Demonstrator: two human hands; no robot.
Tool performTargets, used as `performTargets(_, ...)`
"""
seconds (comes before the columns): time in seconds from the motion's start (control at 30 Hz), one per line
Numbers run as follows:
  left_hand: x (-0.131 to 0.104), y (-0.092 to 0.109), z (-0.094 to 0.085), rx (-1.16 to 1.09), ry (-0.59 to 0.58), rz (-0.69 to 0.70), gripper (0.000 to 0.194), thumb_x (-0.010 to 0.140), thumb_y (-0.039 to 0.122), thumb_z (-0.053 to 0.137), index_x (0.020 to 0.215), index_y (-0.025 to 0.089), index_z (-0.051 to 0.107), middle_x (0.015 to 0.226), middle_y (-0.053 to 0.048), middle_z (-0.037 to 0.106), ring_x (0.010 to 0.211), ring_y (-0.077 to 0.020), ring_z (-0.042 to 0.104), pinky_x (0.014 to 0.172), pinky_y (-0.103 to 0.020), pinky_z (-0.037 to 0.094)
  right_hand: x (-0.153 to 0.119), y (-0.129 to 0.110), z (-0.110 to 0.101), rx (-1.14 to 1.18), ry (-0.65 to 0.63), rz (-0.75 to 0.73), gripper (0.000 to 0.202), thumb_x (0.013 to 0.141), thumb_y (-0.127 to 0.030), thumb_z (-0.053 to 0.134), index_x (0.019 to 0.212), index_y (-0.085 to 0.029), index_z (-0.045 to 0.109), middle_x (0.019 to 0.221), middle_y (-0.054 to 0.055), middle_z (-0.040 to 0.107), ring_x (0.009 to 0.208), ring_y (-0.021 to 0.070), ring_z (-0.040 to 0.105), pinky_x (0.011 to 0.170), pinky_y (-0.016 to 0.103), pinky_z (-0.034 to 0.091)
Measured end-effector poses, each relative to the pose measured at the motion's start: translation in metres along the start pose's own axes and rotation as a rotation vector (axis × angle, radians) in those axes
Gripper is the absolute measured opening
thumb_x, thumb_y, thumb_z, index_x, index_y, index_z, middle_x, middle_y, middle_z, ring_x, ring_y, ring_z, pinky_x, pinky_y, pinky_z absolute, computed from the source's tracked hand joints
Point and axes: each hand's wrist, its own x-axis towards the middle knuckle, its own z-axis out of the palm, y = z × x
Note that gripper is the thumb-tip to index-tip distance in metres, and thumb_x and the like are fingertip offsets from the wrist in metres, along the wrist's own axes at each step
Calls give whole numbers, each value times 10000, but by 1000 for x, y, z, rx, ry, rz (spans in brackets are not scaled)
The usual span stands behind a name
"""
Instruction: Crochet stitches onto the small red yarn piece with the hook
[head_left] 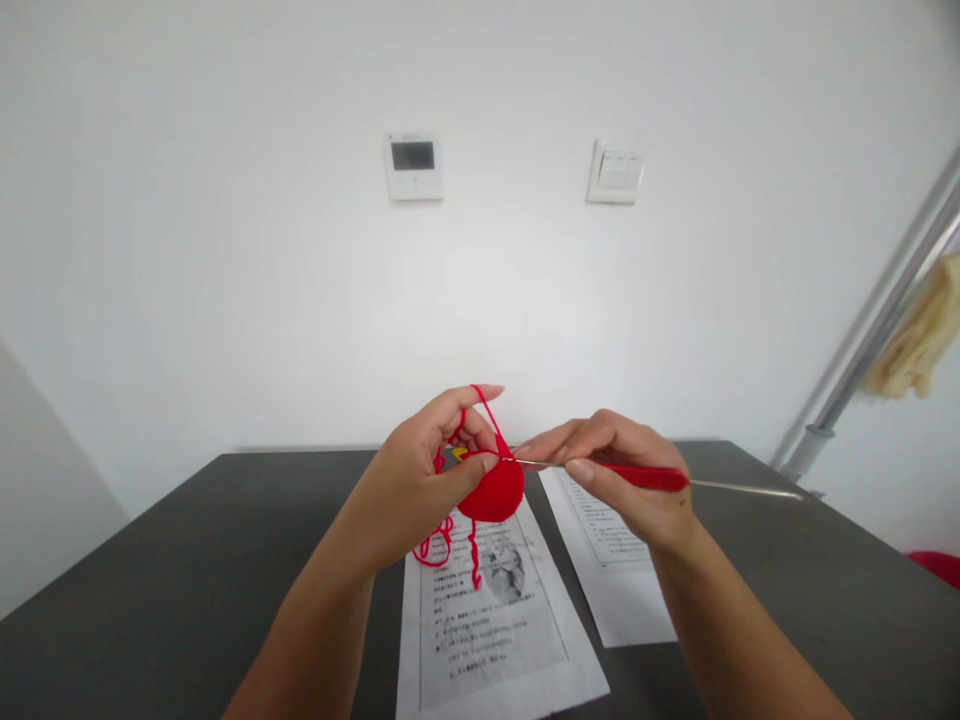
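Observation:
My left hand (442, 440) pinches a round red crochet piece (495, 492) between thumb and fingers, with its index finger stretched out. Red yarn (487, 408) loops over that finger and runs down to the top edge of the piece. In my right hand (622, 460) is a crochet hook (652, 477) with a red handle and thin metal ends. Its tip meets the piece at the upper edge, by my left thumb. A short yarn tail (474, 555) hangs below the piece, and loose yarn loops (435, 545) dangle left of it. A small yellow thing (458, 454) shows behind the left thumb.
Two printed sheets lie on the dark table: one sheet (495, 650) with a picture under the hands, another sheet (622, 600) to its right. On the white wall are a thermostat panel (414, 168) and a light switch (616, 172). A metal pole (870, 350) stands at right.

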Motion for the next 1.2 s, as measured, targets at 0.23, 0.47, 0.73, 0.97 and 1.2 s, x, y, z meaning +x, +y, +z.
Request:
performTargets(0.23, -5, 2, 5, 317, 119, 138, 423, 877, 121, 572, 1286, 216, 616, 875, -9, 678, 810, -166, 635, 774, -296, 498, 2, -5, 0, -369, -100, -126, 119, 959, -139, 601, 984, -246, 647, 1067, 56, 803, 1004, 197, 776, 830, 357, 644)
performTargets(0.47, -9, 3, 11, 577, 174, 319, 324, 912, 112, 527, 1201, 206, 639, 884, -10, 710, 838, -172, 667, 825, -292, 515, 5, -7, 10, -590, -124, -302, 162, 941, -100, 572, 1020, -233, 619, 1046, 87, 783, 996, 193, 761, 807, 327, 646)
performTargets(0.73, -10, 5, 16, 413, 264, 176, 441, 870, 162, 619, 1308, 185, 576, 905, -17, 719, 863, -186, 676, 845, -322, 506, 5, 11, 16, -566, 27, -449, 208, 913, -112, 658, 1086, -227, 666, 1013, 95, 768, 944, 210, 757, 795, 347, 652)
performTargets(0.97, 5, -7, 19, -343, 167, -82, 659, 702, 215, 826, 1309, 151, 575, 766, 11, 686, 686, -147, 635, 665, -278, 498, 1, 23, 13, -623, 78, -573, 338, 912, -112, 663, 1210, -272, 666, 1030, 86, 749, 975, 228, 754, 761, 372, 665)
performTargets(1.2, 15, -17, 40, -579, 203, -97, 606, 698, 213, 819, 1238, 135, 556, 713, 33, 667, 638, -127, 632, 644, -256, 514, 1, 41, 19, -728, 237, -655, 365, 878, -83, 687, 1197, -258, 660, 1018, 76, 704, 1028, 227, 699, 817, 370, 638)
